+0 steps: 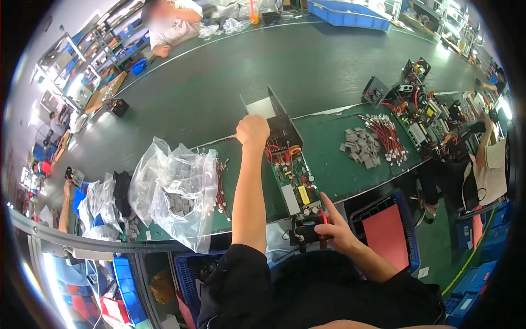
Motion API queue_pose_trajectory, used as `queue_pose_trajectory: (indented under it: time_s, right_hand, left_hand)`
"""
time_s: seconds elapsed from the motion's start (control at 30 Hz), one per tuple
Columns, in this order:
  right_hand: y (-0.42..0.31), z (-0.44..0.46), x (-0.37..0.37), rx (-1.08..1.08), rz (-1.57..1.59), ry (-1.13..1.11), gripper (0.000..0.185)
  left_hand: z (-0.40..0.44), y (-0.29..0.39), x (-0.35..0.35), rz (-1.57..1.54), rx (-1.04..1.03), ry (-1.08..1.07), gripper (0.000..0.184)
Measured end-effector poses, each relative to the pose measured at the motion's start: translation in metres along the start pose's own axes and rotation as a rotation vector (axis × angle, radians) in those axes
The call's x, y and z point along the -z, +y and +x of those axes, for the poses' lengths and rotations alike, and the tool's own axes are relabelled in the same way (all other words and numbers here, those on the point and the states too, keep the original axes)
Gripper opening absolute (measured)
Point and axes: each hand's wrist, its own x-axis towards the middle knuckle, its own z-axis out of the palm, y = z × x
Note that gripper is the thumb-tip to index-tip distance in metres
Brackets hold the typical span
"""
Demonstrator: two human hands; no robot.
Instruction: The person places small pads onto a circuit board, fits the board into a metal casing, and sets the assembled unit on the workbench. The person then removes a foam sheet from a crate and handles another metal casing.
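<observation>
My left hand (253, 130) is closed on the near left edge of a dark metal case (280, 127), which stands on the green bench. A green circuit board (296, 183) with red wires, an orange coil and a yellow part extends from the case toward me. At the board's near end is a black panel with sockets (304, 231). My right hand (335, 226) holds this panel at its right side, with the index finger stretched along the board. What the fingertips of my left hand grip is partly hidden.
Left of the board lie a clear plastic bag (181, 186) and wires. Grey pads (361, 147) and red-white cables (386, 137) lie to the right, before more circuit boards (433, 123). A person (172, 24) sits across the bench; a blue tray (350, 15) stands at the back.
</observation>
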Motion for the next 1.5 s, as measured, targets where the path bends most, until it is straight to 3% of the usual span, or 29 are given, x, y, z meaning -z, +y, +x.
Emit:
queue_pose_trajectory:
  time_s: [0.23, 0.37, 0.4, 0.43, 0.53, 0.6, 0.63, 0.7, 0.77, 0.87, 0.93, 0.97, 1.0, 1.03, 1.07, 1.13, 1.17, 1.23, 1.33, 1.37, 1.5]
  right_hand:
    - [0.003, 0.007, -0.002, 0.055, 0.023, 0.004, 0.100]
    - [-0.003, 0.005, -0.004, 0.039, 0.027, -0.001, 0.098]
    - [-0.002, 0.004, -0.003, 0.039, 0.031, 0.001, 0.098]
    - [0.000, 0.005, -0.002, 0.047, 0.034, 0.003, 0.098]
    - [0.001, 0.004, -0.004, 0.044, 0.002, 0.014, 0.095]
    - [0.014, 0.013, 0.003, 0.128, 0.064, -0.021, 0.091]
    - [0.017, 0.015, 0.004, 0.144, 0.092, -0.037, 0.089]
    - [0.016, 0.013, 0.002, 0.138, 0.109, -0.036, 0.088]
    - [0.015, 0.010, 0.002, 0.143, 0.036, -0.036, 0.077]
    - [0.002, 0.001, 0.007, 0.024, -0.018, -0.035, 0.077]
    - [-0.017, 0.000, 0.019, 0.469, -1.044, 0.147, 0.054]
    - [-0.039, -0.007, 0.019, 0.376, -1.236, 0.280, 0.048]
    - [-0.034, 0.010, 0.042, 0.707, -1.277, 0.433, 0.037]
    - [-0.060, 0.004, 0.036, 0.638, -1.161, 0.485, 0.034]
    - [-0.076, 0.008, 0.041, 0.709, -1.238, 0.508, 0.032]
    - [-0.090, 0.033, 0.051, 1.077, -1.577, 0.670, 0.032]
    - [-0.090, 0.043, 0.062, 1.086, -1.581, 0.670, 0.032]
    - [-0.084, 0.064, 0.090, 0.901, -1.901, 0.586, 0.024]
    - [-0.078, 0.085, 0.112, 0.853, -1.895, 0.495, 0.020]
    - [-0.078, 0.084, 0.111, 0.748, -1.872, 0.525, 0.022]
    - [-0.083, 0.089, 0.111, 0.719, -1.791, 0.624, 0.018]
  left_hand:
    - [-0.008, -0.011, 0.003, -0.103, 0.089, 0.004, 0.056]
    - [-0.120, -0.048, 0.048, -0.270, -0.524, 0.322, 0.045]
    - [-0.168, -0.048, 0.068, -0.415, -0.477, 0.289, 0.030]
    - [-0.209, -0.059, 0.074, -0.473, -0.420, 0.242, 0.028]
    - [-0.309, -0.103, 0.050, -0.529, -0.053, -0.033, 0.046]
    - [-0.336, -0.110, 0.026, -0.805, 0.068, -0.269, 0.062]
    - [-0.336, -0.110, 0.012, -0.809, 0.062, -0.257, 0.062]
    - [-0.333, -0.111, -0.012, -1.334, -0.020, -0.421, 0.071]
    - [-0.319, -0.107, -0.014, -1.379, -0.074, -0.436, 0.072]
    - [-0.313, -0.106, -0.017, -1.425, -0.053, -0.462, 0.074]
    - [-0.312, -0.105, -0.019, -1.456, -0.003, -0.521, 0.072]
    - [-0.315, -0.103, -0.020, -1.465, -0.018, -0.499, 0.069]
    - [-0.316, -0.102, -0.019, -1.461, -0.018, -0.499, 0.069]
    - [-0.318, -0.099, -0.018, -1.472, 0.004, -0.464, 0.068]
    - [-0.320, -0.095, -0.017, -1.488, 0.025, -0.425, 0.067]
    - [-0.321, -0.090, -0.013, -1.507, 0.049, -0.418, 0.069]
    - [-0.322, -0.090, -0.013, -1.510, 0.059, -0.415, 0.071]
    - [-0.322, -0.087, -0.005, -1.473, 0.107, -0.418, 0.077]
    - [-0.319, -0.089, -0.005, -1.458, 0.100, -0.454, 0.085]
    - [-0.319, -0.091, -0.002, -1.448, 0.124, -0.477, 0.089]
    - [-0.312, -0.102, -0.016, -1.354, 0.097, -0.511, 0.080]
